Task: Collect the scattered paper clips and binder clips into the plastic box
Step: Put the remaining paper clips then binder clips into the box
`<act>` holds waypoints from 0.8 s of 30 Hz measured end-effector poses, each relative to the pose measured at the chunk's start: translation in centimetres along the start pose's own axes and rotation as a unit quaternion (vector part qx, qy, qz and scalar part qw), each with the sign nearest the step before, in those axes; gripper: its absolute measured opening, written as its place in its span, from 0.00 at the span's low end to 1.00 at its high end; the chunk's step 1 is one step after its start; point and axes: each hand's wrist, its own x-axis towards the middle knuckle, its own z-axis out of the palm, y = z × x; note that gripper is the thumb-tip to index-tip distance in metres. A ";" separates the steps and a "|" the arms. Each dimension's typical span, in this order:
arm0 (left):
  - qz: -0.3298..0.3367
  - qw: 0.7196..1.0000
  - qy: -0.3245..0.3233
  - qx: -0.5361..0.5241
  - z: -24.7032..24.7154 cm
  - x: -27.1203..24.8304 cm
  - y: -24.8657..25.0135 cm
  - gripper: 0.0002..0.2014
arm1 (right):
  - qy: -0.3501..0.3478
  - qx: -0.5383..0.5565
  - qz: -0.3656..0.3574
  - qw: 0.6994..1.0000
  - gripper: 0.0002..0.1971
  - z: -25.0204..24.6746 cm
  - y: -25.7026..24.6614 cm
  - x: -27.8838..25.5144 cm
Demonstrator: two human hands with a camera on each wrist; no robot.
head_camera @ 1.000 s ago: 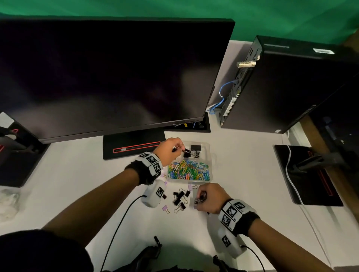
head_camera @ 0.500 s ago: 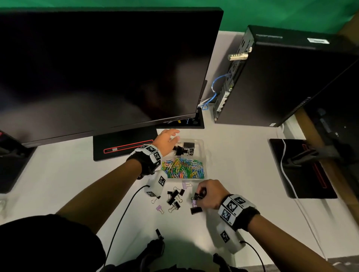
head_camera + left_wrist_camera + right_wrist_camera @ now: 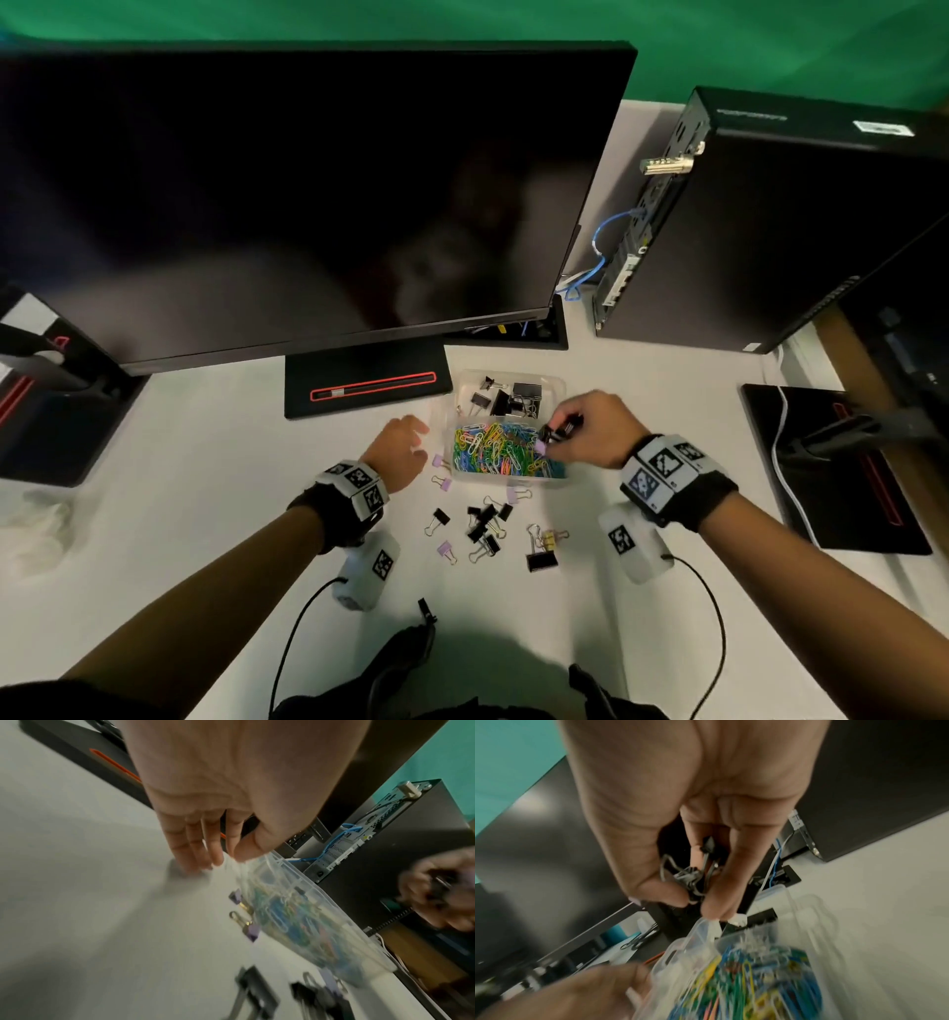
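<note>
— Since a moment ago our right hand (image 3: 590, 429) has swung up from the scattered pile to hover over the plastic box (image 3: 557, 383), while our left hand (image 3: 398, 452) has pulled back out to the box's 9 o'clock side

— So that's one load about to drop?

— We judge so. Right fingers (image 3: 718, 882) are curled tight round a bunch of binder clips (image 3: 695, 874), black bodies and springy wire handles, one lilac. Left hand is loose, fingers relaxed and holding nothing, tips down on the white desk (image 3: 205, 514)

— And the box?

— Clear, thin-walled, two compartments: glossy coloured paper clips (image 3: 500, 452) nearest us, black binder clips (image 3: 513, 398) at 12 o'clock. At 6 o'clock from it loose clips (image 3: 485, 521) lie on the desk, so we're partway through, and small folded steel like that scatters easily
</note>
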 end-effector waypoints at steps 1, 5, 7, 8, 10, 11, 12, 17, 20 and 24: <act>0.002 0.999 -0.027 0.021 0.3 -0.5 -0.2 0.17 | 0.031 -0.001 0.002 1.000 0.12 -0.4 -0.2 0.9; 0.003 0.997 -0.075 0.027 1.6 -1.8 -0.6 0.21 | 0.101 -0.035 0.003 0.994 0.14 -0.5 -0.4 4.4; -0.002 0.997 -0.076 0.013 1.9 -2.1 -0.7 0.26 | 0.108 -0.050 0.007 0.993 0.12 0.1 -0.2 5.9; -0.006 0.997 -0.077 0.010 2.0 -2.1 -0.7 0.29 | 0.112 -0.049 0.015 0.992 0.11 0.3 0.0 6.6; -0.009 0.997 -0.078 0.013 2.0 -2.0 -0.7 0.37 | 0.117 -0.044 0.036 0.992 0.09 0.8 0.5 7.4; -0.006 0.997 -0.078 0.019 2.0 -1.8 -0.7 0.40 | 0.116 -0.043 0.042 0.991 0.11 0.9 0.7 7.6; -0.003 0.996 -0.078 0.029 2.1 -1.6 -0.7 0.43 | 0.113 -0.050 0.043 0.991 0.13 0.9 0.9 7.7; 0.025 0.993 -0.091 0.073 2.3 -1.2 -0.7 0.50 | 0.086 -0.092 -0.025 0.992 0.08 0.9 1.4 4.6; 0.041 0.992 -0.099 0.073 2.3 -1.3 -0.8 0.46 | 0.003 -0.085 -0.036 0.996 0.07 1.6 2.4 1.1; 0.054 0.992 -0.089 0.077 2.2 -1.9 -0.8 0.38 | -0.080 -0.140 -0.035 0.986 0.09 3.6 4.3 -2.5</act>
